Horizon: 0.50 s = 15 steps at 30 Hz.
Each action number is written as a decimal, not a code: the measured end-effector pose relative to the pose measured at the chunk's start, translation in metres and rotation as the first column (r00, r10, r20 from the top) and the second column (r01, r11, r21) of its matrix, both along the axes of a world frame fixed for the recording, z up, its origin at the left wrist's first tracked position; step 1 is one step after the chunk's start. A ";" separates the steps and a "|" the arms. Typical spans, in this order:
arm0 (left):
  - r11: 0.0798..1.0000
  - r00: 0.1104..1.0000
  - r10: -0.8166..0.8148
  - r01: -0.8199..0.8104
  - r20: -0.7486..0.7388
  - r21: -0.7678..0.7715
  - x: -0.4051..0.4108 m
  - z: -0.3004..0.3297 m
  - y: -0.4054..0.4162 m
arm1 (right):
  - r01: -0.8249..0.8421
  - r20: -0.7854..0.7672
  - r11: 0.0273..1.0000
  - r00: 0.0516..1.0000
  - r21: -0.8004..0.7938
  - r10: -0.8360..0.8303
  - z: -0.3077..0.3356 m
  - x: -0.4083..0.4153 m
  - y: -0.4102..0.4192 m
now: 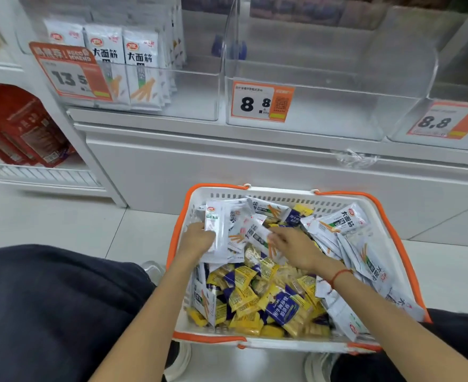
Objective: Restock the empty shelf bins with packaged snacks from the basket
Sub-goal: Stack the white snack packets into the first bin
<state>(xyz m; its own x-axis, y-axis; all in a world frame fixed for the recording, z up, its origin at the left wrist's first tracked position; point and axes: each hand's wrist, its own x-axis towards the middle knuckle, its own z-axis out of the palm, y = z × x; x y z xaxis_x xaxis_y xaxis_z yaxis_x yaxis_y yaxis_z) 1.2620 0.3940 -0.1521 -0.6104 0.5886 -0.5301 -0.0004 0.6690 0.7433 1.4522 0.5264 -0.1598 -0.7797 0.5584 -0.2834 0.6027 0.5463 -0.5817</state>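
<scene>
A white basket [255,193] with orange handles sits on the floor in front of me, full of white snack packets and yellow-and-blue packets [281,310]. My left hand [197,238] grips a stack of white packets [216,230] standing on edge at the basket's left side. My right hand [296,246] lies on another white packet [257,235] in the middle, fingers pointing left and pinching its edge. On the shelf above, the left clear bin [194,92] holds upright white packets [142,70] on its left side. The middle clear bin [337,111] holds nothing.
Orange price tags hang on the bins: 13.5 [70,75], 8.8 [261,102] and 8.8 [445,121]. A third clear bin [464,86] is at the right. Red packets [20,125] fill a wire rack at the left. My knees in dark trousers flank the basket.
</scene>
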 end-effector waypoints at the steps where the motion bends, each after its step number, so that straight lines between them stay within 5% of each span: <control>1: 0.996 0.992 0.052 -0.060 0.117 0.061 0.002 0.006 0.003 | 0.122 -0.068 0.985 0.989 -0.120 -0.131 0.004 0.000 0.000; 4: 0.951 0.838 0.164 -0.274 0.520 0.141 0.011 0.024 0.007 | 0.415 -0.127 0.724 0.815 -0.551 -0.565 0.022 -0.007 -0.002; 7: 0.930 0.722 0.059 -0.291 0.689 0.226 0.014 0.032 0.011 | 0.340 -0.094 0.485 0.735 -0.806 -0.672 0.039 -0.010 -0.009; 11: 0.937 0.791 -0.006 -0.209 0.612 0.279 0.018 0.032 0.012 | 0.283 -0.133 0.472 0.728 -0.835 -0.672 0.042 -0.008 -0.014; 15: 0.872 0.642 0.099 -0.424 0.760 0.245 0.017 0.029 0.008 | 0.310 -0.118 0.432 0.682 -0.847 -0.722 0.044 -0.011 -0.014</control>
